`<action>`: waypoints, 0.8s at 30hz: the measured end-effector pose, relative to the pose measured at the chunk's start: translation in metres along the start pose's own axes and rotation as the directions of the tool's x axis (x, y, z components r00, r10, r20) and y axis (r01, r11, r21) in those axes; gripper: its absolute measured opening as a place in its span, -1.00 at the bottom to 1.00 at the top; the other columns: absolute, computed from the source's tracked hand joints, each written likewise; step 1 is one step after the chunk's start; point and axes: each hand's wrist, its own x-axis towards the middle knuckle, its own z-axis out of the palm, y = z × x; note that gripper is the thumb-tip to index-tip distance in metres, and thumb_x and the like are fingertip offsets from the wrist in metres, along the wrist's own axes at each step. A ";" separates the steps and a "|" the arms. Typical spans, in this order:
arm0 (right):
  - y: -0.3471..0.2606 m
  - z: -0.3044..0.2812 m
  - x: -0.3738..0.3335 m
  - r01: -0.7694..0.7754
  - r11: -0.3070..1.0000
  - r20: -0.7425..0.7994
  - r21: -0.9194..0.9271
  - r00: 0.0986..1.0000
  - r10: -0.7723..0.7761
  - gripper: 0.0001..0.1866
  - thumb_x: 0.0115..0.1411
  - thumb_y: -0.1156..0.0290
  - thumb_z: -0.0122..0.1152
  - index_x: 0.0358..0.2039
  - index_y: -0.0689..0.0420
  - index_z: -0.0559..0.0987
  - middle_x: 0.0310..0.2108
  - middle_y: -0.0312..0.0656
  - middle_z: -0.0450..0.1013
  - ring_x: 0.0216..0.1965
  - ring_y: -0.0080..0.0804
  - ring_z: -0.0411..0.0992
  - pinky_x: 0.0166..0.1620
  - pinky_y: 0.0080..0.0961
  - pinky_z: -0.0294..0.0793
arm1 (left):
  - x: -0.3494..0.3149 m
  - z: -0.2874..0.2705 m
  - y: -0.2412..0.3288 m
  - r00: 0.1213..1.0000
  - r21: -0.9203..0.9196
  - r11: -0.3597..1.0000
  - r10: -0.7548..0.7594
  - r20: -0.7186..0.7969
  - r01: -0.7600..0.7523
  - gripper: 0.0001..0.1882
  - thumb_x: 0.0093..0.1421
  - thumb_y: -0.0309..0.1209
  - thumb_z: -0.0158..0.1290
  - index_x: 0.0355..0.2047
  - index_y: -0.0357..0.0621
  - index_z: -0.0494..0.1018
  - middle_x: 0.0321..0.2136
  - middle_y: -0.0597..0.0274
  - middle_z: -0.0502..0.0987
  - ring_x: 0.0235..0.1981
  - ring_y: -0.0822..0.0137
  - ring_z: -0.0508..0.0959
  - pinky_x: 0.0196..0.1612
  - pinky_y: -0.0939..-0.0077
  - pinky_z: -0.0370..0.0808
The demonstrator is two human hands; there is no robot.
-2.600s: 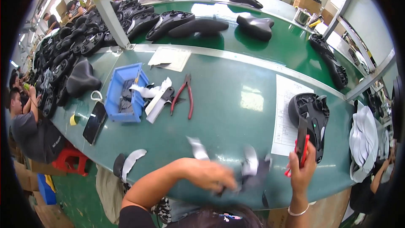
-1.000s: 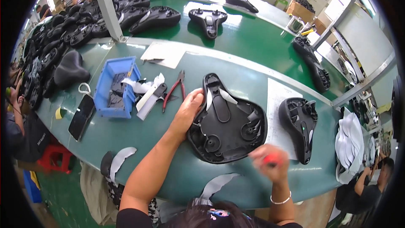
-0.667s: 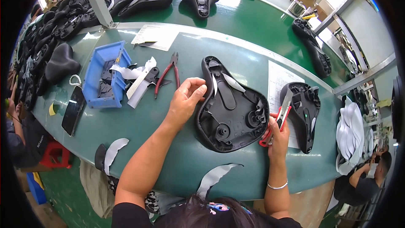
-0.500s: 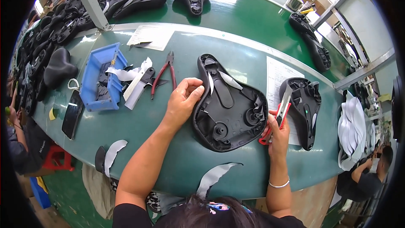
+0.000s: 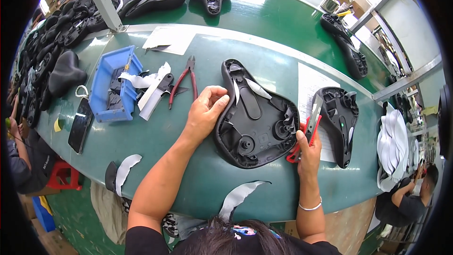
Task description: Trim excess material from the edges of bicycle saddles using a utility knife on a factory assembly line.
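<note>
Upside down in front of me is a black bicycle saddle [image 5: 257, 134], its narrow nose pointing away and its hollow underside showing ribs and two round posts. My left hand [image 5: 205, 112] grips the saddle's left rim near the nose, fingers curled against it. In my right hand [image 5: 309, 148] is a red utility knife [image 5: 309, 130], its blade pointing up and away, beside the saddle's right edge. A second black saddle [image 5: 340, 118] rests just right of the knife, partly over a printed sheet [image 5: 306, 78].
Left of the saddle lie red-handled cutting pliers [image 5: 189, 78], white strips [image 5: 155, 87], a blue bin [image 5: 99, 92] of dark scraps and a phone [image 5: 80, 125]. Curved white pieces [image 5: 392, 144] are stacked at the right. Saddles are piled [image 5: 59, 33] far left; a green belt [image 5: 273, 14] runs beyond.
My right hand with the utility knife has shifted slightly left, and the blade stands a little more upright. The saddle and my left hand stay nearly still. Saddles on the far belt have moved slightly left.
</note>
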 end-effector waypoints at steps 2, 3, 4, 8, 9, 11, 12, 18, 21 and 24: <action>-0.002 0.001 -0.003 0.006 1.000 0.016 -0.017 1.000 -0.006 -0.59 0.13 0.39 0.27 -0.04 0.25 0.43 -0.48 -0.36 0.40 -0.58 -0.66 0.33 -0.50 -0.72 0.33 | -0.001 0.002 0.000 0.992 0.073 0.995 0.069 -0.103 -0.061 -0.61 0.30 -0.16 -0.03 -0.06 -0.24 0.35 -0.24 0.26 0.47 -0.26 0.52 0.46 -0.13 0.65 0.39; -0.003 0.002 -0.005 0.017 0.998 0.039 -0.057 0.999 -0.015 -0.59 0.10 0.43 0.28 -0.05 0.24 0.44 -0.48 -0.37 0.39 -0.57 -0.67 0.34 -0.50 -0.72 0.33 | 0.000 -0.002 -0.001 0.992 0.075 0.995 0.070 -0.106 -0.062 -0.61 0.30 -0.16 -0.03 -0.06 -0.24 0.35 -0.24 0.26 0.47 -0.26 0.52 0.46 -0.13 0.65 0.39; -0.005 0.002 -0.009 0.030 0.995 0.064 -0.096 0.998 -0.024 -0.59 0.08 0.47 0.30 -0.05 0.23 0.44 -0.49 -0.38 0.39 -0.56 -0.68 0.35 -0.49 -0.73 0.33 | 0.001 -0.010 -0.002 0.994 0.119 0.993 0.020 -0.104 -0.007 -0.54 0.27 -0.10 -0.02 -0.04 -0.24 0.34 -0.23 0.23 0.47 -0.27 0.49 0.47 -0.15 0.63 0.40; -0.003 0.005 -0.016 0.067 0.991 0.319 -0.115 0.947 -0.027 -0.60 0.01 0.50 0.37 -0.14 0.22 0.44 -0.55 -0.39 0.36 -0.56 -0.67 0.35 -0.49 -0.70 0.32 | -0.008 -0.010 0.045 0.944 -0.225 0.918 -0.329 0.023 0.326 -0.41 0.15 -0.04 0.07 -0.02 -0.29 0.31 -0.25 0.15 0.48 -0.36 0.43 0.51 -0.30 0.58 0.47; -0.006 0.004 -0.017 0.110 0.965 0.363 -0.237 0.932 -0.017 -0.59 0.04 0.48 0.35 -0.10 0.23 0.43 -0.53 -0.34 0.39 -0.56 -0.65 0.36 -0.48 -0.67 0.36 | -0.007 -0.019 0.045 0.939 -0.215 0.914 -0.341 0.053 0.344 -0.48 0.11 -0.14 0.10 -0.05 -0.25 0.32 -0.28 0.17 0.47 -0.37 0.42 0.52 -0.35 0.55 0.48; -0.019 0.009 -0.030 0.147 0.957 0.355 -0.249 0.933 -0.051 -0.59 0.05 0.46 0.34 -0.08 0.22 0.44 -0.52 -0.30 0.41 -0.57 -0.60 0.37 -0.48 -0.63 0.37 | -0.012 -0.024 0.062 0.941 -0.194 0.921 -0.333 0.063 0.339 -0.51 0.11 -0.16 0.09 -0.08 -0.25 0.34 -0.31 0.20 0.47 -0.38 0.42 0.51 -0.35 0.55 0.48; -0.020 0.010 -0.034 0.178 0.943 0.331 -0.282 0.940 -0.078 -0.58 0.06 0.44 0.33 -0.07 0.21 0.45 -0.51 -0.25 0.43 -0.58 -0.54 0.39 -0.48 -0.60 0.38 | -0.013 -0.025 0.068 0.939 -0.184 0.921 -0.330 0.096 0.343 -0.54 0.11 -0.18 0.09 -0.10 -0.25 0.35 -0.35 0.22 0.47 -0.39 0.43 0.51 -0.36 0.56 0.48; -0.059 0.009 -0.014 0.878 0.283 0.755 -0.387 0.477 -0.449 -0.35 0.02 0.51 0.25 0.18 0.00 0.35 -0.48 -0.23 0.40 -0.62 -0.37 0.36 -0.57 -0.45 0.36 | -0.015 -0.018 0.105 0.922 0.041 0.926 -0.378 0.079 0.376 -0.62 0.09 -0.22 0.10 -0.21 -0.27 0.40 -0.39 0.22 0.50 -0.47 0.47 0.52 -0.38 0.59 0.48; -0.066 0.010 -0.008 0.906 0.131 0.858 -0.403 0.423 -0.290 -0.35 0.04 0.51 0.21 0.19 -0.07 0.33 -0.56 -0.22 0.31 -0.65 -0.32 0.32 -0.60 -0.40 0.31 | -0.004 -0.009 0.109 0.911 0.189 0.916 -0.384 0.152 0.354 -0.60 0.10 -0.24 0.06 -0.16 -0.30 0.37 -0.36 0.24 0.47 -0.41 0.49 0.48 -0.34 0.61 0.46; -0.052 -0.003 -0.032 0.824 0.141 0.821 -0.548 0.563 -0.097 -0.34 0.06 0.44 0.28 0.20 -0.04 0.29 -0.49 -0.13 0.37 -0.62 -0.17 0.36 -0.55 -0.33 0.35 | 0.000 -0.013 0.100 0.945 0.252 0.932 -0.301 0.129 0.262 -0.62 0.06 -0.21 0.11 -0.26 -0.31 0.44 -0.44 0.23 0.50 -0.48 0.47 0.50 -0.38 0.57 0.46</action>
